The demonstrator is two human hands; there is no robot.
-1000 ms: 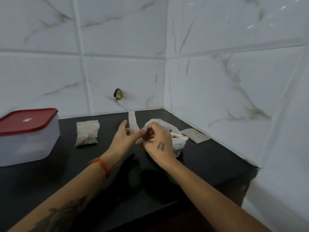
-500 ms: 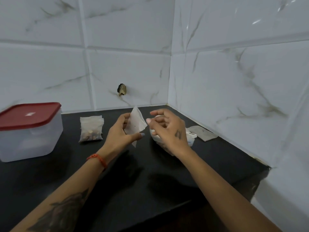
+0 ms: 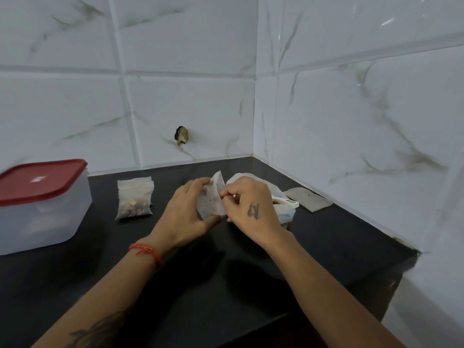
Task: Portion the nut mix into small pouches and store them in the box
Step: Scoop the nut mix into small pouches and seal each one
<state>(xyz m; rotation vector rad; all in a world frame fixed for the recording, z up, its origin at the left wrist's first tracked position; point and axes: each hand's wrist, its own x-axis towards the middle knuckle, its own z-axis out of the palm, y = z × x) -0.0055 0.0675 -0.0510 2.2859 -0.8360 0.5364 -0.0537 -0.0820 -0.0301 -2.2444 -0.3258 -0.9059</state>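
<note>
A small translucent empty pouch (image 3: 212,200) is held above the black counter between both hands. My left hand (image 3: 184,214) grips its left side and bottom. My right hand (image 3: 248,205) pinches its right edge near the top. Behind my right hand lies the larger white bag of nut mix (image 3: 282,197), mostly hidden. A filled pouch (image 3: 134,199) with brown nuts at its bottom lies flat to the left. The clear plastic box (image 3: 42,214) with its red lid (image 3: 37,180) on stands at the far left.
Another flat empty pouch (image 3: 310,198) lies by the right wall. The black counter (image 3: 226,272) ends in a tiled corner behind and on the right; its front edge runs below my forearms. A dark hole (image 3: 181,135) marks the back wall.
The empty pouch was picked up from the bag area and held by my left hand alone. Now my right hand has come onto it and pinches its edge, lower and nearer the counter.
</note>
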